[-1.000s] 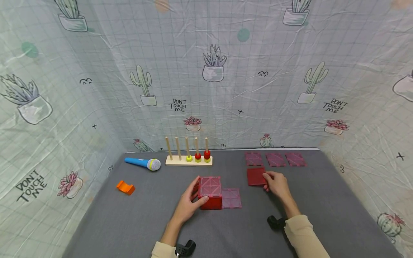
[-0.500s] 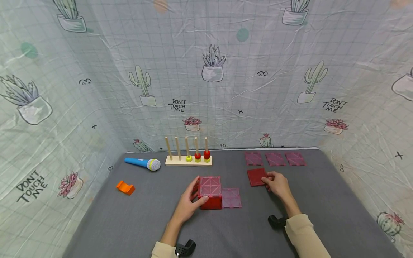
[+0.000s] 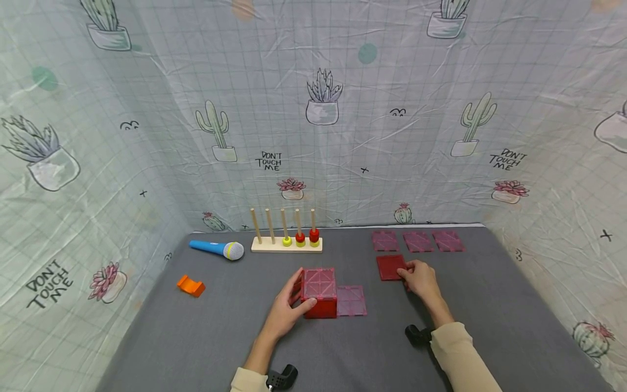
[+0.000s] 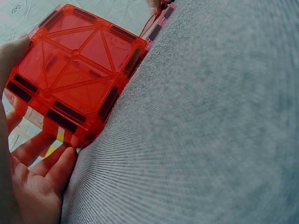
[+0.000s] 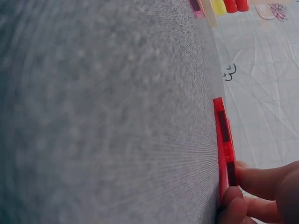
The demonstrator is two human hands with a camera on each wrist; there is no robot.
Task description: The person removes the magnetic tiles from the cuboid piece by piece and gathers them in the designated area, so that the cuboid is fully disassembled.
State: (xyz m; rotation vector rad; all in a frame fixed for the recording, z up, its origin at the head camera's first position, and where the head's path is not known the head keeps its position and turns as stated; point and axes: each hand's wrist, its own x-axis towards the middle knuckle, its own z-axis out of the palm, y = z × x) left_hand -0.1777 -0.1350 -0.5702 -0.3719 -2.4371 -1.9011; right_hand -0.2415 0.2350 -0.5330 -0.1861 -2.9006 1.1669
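A box built of red and pink see-through magnetic tiles stands on the grey cloth. My left hand holds it from the left, thumb on the near face and fingers round the left side; the left wrist view shows the tiles' ribs and dark edge magnets. Flat against the box's right side lies a pink magnetic tile. Farther right, my right hand pinches the right edge of a red magnetic tile low over the cloth. Its near edge shows in the right wrist view, between thumb and fingers.
Three pink tiles lie in a row at the back right. At the back stands a wooden peg rack with red and yellow beads. A blue toy microphone and an orange curved block lie on the left.
The red tile in my right hand has turned slightly and shifted a little to the right. My left hand and the box have stayed in place.
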